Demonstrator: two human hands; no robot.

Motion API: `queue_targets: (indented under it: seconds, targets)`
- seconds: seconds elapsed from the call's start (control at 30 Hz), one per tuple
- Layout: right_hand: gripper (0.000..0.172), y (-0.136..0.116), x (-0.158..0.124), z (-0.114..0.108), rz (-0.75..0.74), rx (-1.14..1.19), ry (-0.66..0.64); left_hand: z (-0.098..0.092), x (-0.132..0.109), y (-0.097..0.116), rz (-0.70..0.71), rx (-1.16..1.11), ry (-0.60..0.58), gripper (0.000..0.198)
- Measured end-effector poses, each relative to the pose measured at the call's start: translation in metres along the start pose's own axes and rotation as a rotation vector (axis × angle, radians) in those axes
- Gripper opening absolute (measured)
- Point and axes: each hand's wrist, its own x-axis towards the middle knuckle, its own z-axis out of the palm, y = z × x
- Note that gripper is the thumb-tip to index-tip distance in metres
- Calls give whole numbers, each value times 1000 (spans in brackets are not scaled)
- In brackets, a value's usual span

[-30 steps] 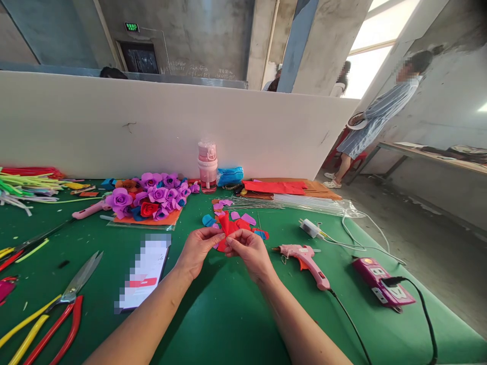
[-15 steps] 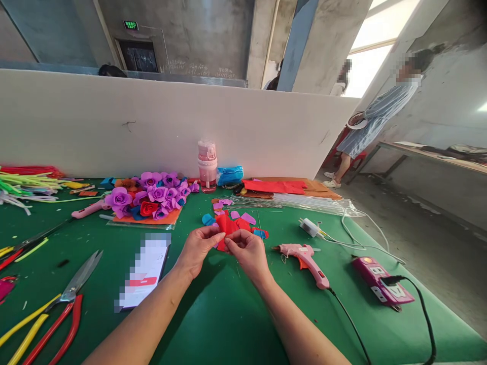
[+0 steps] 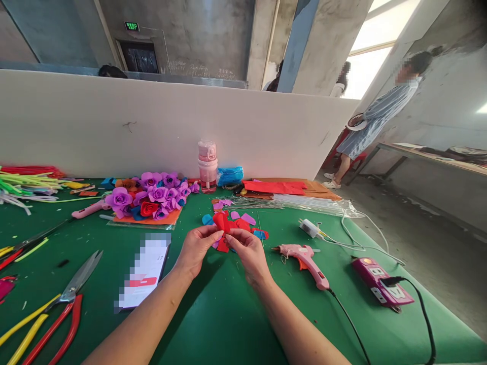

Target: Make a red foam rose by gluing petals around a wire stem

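Observation:
Between the fingertips of my left hand (image 3: 198, 249) and my right hand (image 3: 249, 252) is a red petal (image 3: 221, 221), pinched at its lower end by both. The hands nearly touch each other at the middle of the table. Just beyond them lie loose cut petals: a blue petal (image 3: 207, 219), a lilac petal (image 3: 248, 218) and several red ones, partly hidden by my fingers. To the right of my right hand rests a pink hot glue gun (image 3: 304, 256) with its nozzle pointing left. A phone (image 3: 146, 279) lies beside my left forearm.
Finished purple and red flowers (image 3: 155, 195) sit at the back left, near a pink bottle (image 3: 207, 170). Red and yellow-handled scissors (image 3: 72, 296) lie front left. A purple power strip (image 3: 382, 281) and a white plug (image 3: 311, 228) with cables are at right. A white partition (image 3: 163, 124) stands behind.
The red petal has turned and its shape between the fingers differs. My right fingers have shifted slightly and opened out a little; the left hand stays nearly in place.

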Motion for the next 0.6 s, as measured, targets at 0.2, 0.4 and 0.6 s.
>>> queue_targets:
  seconds: [0.2,0.4,0.6]
  targets:
    - [19,5,3,-3,-46,-21,24,3,-1,-1,16,50,22,23]
    - [20,7,2,-3,-119,-144,67,4,-3,-1,29,50,49,23]
    - [20,6,-1,0,-165,-253,95,4,-3,-3,44,42,55,24]
